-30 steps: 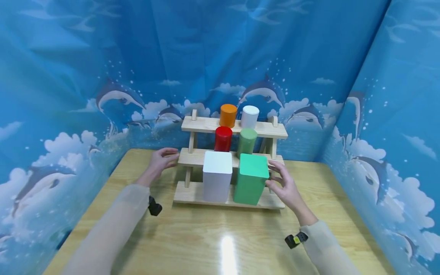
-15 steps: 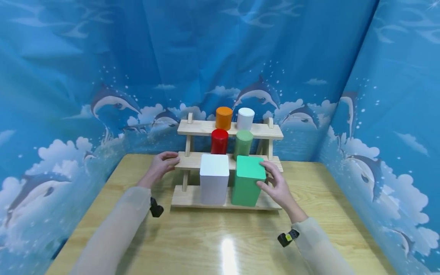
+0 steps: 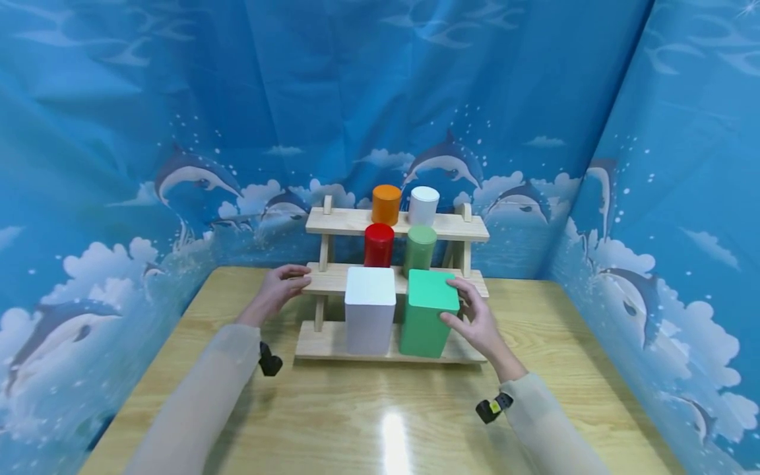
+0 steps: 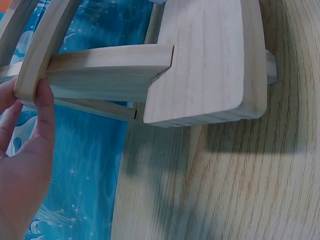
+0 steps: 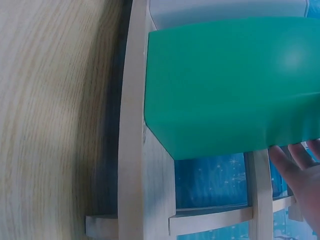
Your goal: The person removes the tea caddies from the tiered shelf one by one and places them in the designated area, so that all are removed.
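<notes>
A three-step wooden display stand (image 3: 325, 280) stands on the table. My left hand (image 3: 274, 290) pinches the left end of its middle shelf, with the thumb on one face and fingers on the other in the left wrist view. On the lowest shelf, a green box (image 3: 430, 313) stands upright to the right of a white box (image 3: 370, 320). The fingertips of my right hand (image 3: 477, 324) touch the green box's right side near its top, the fingers extended. The right wrist view has these fingertips along the green face, partly cut off by the frame.
A red cylinder (image 3: 379, 245) and a light green cylinder (image 3: 420, 249) stand on the middle shelf. Above them, the top shelf bears an orange cylinder (image 3: 386, 205) and a white cylinder (image 3: 423, 206). A blue dolphin-print curtain (image 3: 356, 99) encloses the table (image 3: 332, 409).
The head view has shifted slightly. My right hand has edged left onto the green box's side, and my left fingers have come over the shelf end. Boxes and cylinders keep their places.
</notes>
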{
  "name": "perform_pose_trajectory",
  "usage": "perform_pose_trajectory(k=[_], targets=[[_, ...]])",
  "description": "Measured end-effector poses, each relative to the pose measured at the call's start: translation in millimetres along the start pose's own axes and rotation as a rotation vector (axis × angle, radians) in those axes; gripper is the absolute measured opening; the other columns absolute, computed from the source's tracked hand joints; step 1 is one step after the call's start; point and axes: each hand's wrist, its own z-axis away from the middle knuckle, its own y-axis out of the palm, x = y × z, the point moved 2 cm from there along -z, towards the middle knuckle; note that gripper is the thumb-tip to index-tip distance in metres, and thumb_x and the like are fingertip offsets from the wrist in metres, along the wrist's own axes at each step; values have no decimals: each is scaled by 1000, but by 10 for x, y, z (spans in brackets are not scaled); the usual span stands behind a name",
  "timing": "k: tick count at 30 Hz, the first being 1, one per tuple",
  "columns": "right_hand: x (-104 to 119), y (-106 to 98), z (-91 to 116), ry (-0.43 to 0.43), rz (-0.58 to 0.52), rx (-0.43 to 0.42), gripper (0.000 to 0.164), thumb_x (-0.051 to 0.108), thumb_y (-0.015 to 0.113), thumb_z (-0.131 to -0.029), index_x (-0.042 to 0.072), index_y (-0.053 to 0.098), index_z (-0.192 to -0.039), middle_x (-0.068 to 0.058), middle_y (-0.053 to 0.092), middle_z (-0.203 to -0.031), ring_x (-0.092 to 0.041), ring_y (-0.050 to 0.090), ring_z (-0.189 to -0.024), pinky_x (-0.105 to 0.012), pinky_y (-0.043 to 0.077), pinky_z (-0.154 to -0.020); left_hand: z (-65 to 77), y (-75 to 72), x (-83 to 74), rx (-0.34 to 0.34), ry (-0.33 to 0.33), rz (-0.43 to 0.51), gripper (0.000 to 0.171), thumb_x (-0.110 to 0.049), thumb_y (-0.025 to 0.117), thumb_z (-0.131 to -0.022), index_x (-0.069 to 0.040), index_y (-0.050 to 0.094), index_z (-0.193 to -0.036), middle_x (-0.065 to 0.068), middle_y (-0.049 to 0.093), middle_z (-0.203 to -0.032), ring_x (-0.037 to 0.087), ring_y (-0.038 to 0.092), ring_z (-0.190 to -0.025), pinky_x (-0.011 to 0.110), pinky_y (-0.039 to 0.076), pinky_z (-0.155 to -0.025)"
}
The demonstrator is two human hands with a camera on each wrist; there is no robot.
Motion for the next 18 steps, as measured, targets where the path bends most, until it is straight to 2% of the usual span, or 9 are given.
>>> perform_pose_trajectory(k=[4,9,18], targets=[[-42,-3,-11,-24,-17,5,61,-1,66,-83,6,38,-137,-15,38,-138,-25,46,-117,-42,44,-91,-1,-6,13,2,6,-15,41,-19,66,-88,1,54,-122,15,50,-121,19,55,-100,42,43,-97],[-60,-24,-12,-40,-58,4,59,6,70,-82,8,41,-133,-11,41,-134,-20,49,-114,-34,44,-89,-2,-14,32,-5,11,-35,45,-23,67,-87,0,54,-123,14,50,-125,19,56,-102,38,45,-95],[42,-35,69,14,-46,-6,62,-4,72,-76,-1,41,-130,-19,37,-136,-18,50,-114,-33,46,-90,-28,-80,68,13,33,-93,48,-31,70,-84,-3,56,-121,13,51,-125,23,55,-106,39,46,-94]])
